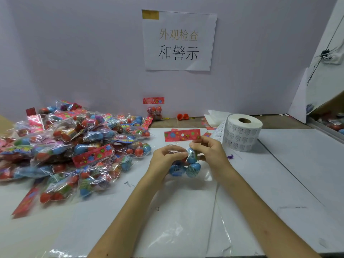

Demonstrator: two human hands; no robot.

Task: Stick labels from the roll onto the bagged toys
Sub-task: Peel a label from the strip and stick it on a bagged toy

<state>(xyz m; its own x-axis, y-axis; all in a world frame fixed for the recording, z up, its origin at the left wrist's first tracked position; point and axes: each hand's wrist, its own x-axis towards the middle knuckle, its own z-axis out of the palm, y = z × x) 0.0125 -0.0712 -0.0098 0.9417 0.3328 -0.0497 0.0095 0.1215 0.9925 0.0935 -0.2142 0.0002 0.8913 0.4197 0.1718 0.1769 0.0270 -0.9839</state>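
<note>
Both hands meet on the bagged toy (192,169) dead centre. Left hand (165,159) pinches the clear film, fingers curled. Right hand (208,150) grips the top blue egg (192,155) through the bag, thumb and fingers closed round it. I read this as the sticking step, a label going on, though I can't see one under the fingertips. Next I'd want a fresh label off the label roll (242,133) at two o'clock, then another bag from the pile (74,146) at nine o'clock.

Pale lilac wall (74,53) facing you, paper sign (178,41) taped to it, white sheeted table (290,164) below, power strip (333,57) high on your right
</note>
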